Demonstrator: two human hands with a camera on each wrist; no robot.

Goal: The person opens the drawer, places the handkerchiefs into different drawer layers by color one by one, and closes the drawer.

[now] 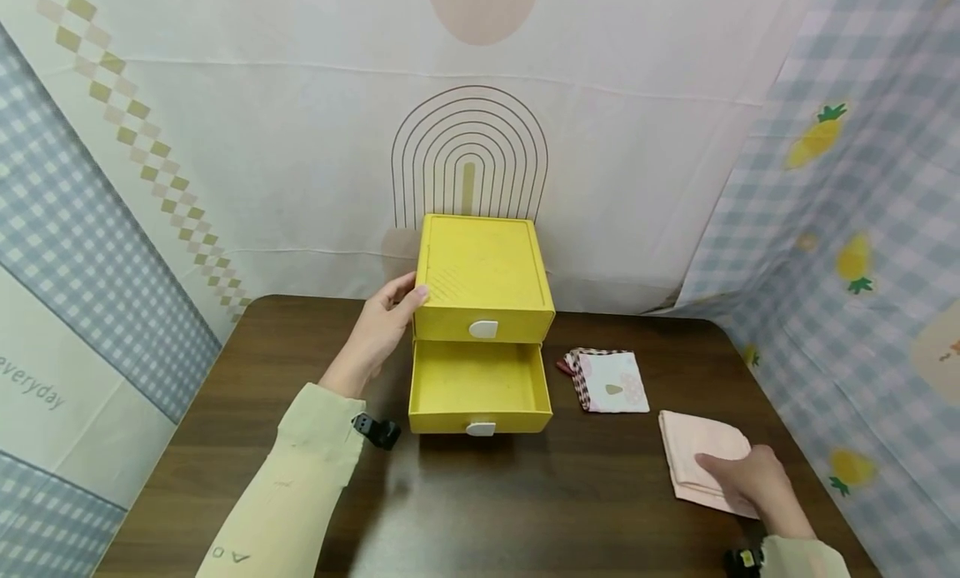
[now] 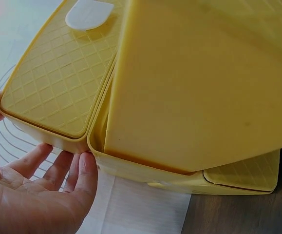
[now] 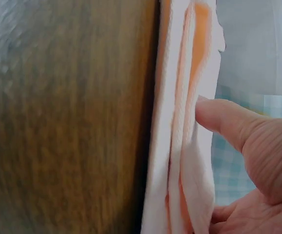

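Between the two hands a patterned cloth (image 1: 618, 382) with a checked edge lies flat, and just right of the left hand (image 1: 378, 324) a lower drawer (image 1: 480, 423) juts forward. The dark, wood-grained bench (image 1: 570, 495) spreads beneath both; beyond them hangs a pale wall cloth (image 1: 637, 170) printed with arches, and right of the right hand (image 1: 757, 482) a blue-checked sheet (image 1: 892, 186) with yellow fruit. The yellow drawer unit (image 1: 487, 261) touching the left hand has a latticed front and rounded white tabs (image 1: 483, 329). That hand is loosely spread — thumb at the unit's edge, fingertips against its side. The pink cloth (image 1: 693, 436), folded in thick, soft layers, lies under the right hand, its thumb stretched apart from the fingers — touching rather than clasping.
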